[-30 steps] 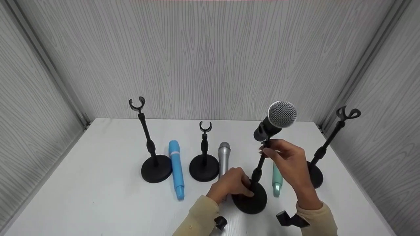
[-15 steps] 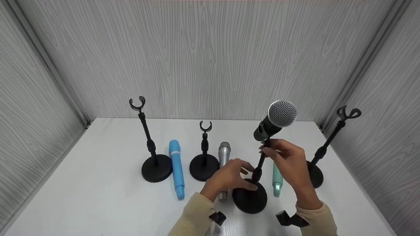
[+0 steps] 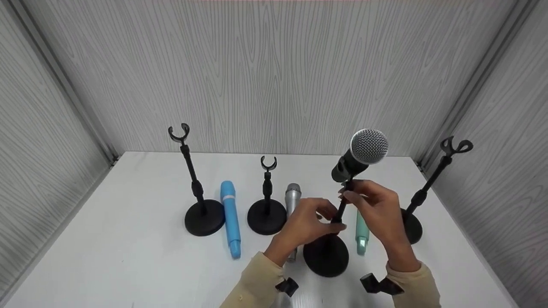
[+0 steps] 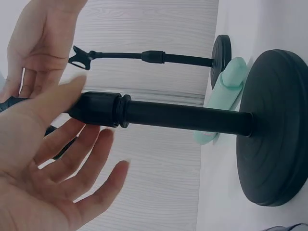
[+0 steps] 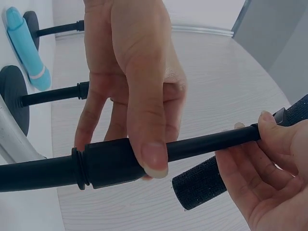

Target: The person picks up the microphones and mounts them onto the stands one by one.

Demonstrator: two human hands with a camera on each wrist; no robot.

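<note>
Head view, left to right: at the far left of the white bench (image 3: 124, 244) stands a tall microphone stand (image 3: 204, 218), its clip bare, with a blue microphone (image 3: 231, 220) lying beside its base. Next come a short microphone stand (image 3: 266, 217), also bare, and a silver microphone (image 3: 293, 197) partly hidden by the left arm. The left grip (image 3: 306, 220) has thumb and fingers about the collar (image 4: 98, 109) of the loaded stand (image 3: 326, 256), whose round base appears to sit flat on the bench. That base looks weighty and the pole stiff and smooth; the collar's thicker barrel is probably the surest hold for the lower hand. Above it, a black microphone (image 3: 358, 156) leans in the clip; its mesh head likely makes the top heavy and dents easily, so handle it by the barrel. The right grip (image 3: 376, 205) pinches the slim pole just below the clip, a sensible place to steady that weight. Farther right lie a mint-green microphone (image 3: 362, 234) and another stand (image 3: 413, 226), its clip bare.
</note>
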